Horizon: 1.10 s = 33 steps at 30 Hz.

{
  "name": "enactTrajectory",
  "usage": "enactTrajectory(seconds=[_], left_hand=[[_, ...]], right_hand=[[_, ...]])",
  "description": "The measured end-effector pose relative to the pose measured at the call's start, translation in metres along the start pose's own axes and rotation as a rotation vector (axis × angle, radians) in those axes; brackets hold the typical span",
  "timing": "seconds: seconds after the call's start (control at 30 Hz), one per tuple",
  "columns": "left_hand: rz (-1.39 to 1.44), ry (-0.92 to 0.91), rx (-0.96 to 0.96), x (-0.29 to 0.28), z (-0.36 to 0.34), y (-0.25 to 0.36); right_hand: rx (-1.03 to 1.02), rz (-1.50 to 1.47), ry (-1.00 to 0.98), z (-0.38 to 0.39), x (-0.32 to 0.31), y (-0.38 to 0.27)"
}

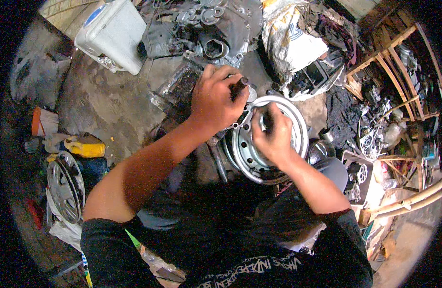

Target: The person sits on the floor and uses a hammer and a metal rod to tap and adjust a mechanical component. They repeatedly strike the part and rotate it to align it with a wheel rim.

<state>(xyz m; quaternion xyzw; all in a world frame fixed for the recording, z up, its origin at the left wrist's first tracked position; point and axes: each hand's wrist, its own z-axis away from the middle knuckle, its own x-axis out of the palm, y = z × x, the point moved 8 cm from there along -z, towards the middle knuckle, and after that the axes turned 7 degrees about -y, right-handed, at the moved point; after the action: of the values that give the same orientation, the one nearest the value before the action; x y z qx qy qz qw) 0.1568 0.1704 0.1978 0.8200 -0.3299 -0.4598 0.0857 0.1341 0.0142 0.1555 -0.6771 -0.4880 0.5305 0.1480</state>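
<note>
My left hand [215, 98] is closed round a small metal part [250, 95] with a dark cylindrical top and a flanged lower edge, above the silver steel wheel rim [249, 161]. My right hand [272, 134] is over that rim, beside the part, with fingers curled in a pinch; what they hold, if anything, is hidden. A grimy, oily metal pan [170, 91] lies behind my left hand. A metal bar [218, 163] extends below the part, left of the rim.
A large engine casing [211, 26] is at the top. A white container [110, 36] stands upper left; yellow jug [84, 146] and wheel covers [65, 187] lie left. A white sack [295, 43], wooden frames [393, 72] and scattered metal parts [372, 134] occupy the right.
</note>
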Motion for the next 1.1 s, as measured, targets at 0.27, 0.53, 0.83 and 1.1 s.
enactTrajectory(seconds=[0.27, 0.53, 0.83, 1.1], left_hand=[[-0.007, -0.023, 0.017, -0.001, -0.001, 0.004], [0.032, -0.019, -0.003, -0.002, -0.002, 0.003], [0.022, -0.019, -0.019, -0.001, 0.001, 0.000], [0.018, 0.003, -0.038, 0.000, -0.001, 0.000]], right_hand=[[0.012, 0.035, 0.001, -0.001, 0.001, 0.006], [-0.007, 0.037, 0.108, -0.012, -0.008, 0.011], [-0.031, -0.011, 0.122, -0.008, -0.015, 0.011], [-0.081, 0.000, 0.026, 0.000, -0.007, 0.000]])
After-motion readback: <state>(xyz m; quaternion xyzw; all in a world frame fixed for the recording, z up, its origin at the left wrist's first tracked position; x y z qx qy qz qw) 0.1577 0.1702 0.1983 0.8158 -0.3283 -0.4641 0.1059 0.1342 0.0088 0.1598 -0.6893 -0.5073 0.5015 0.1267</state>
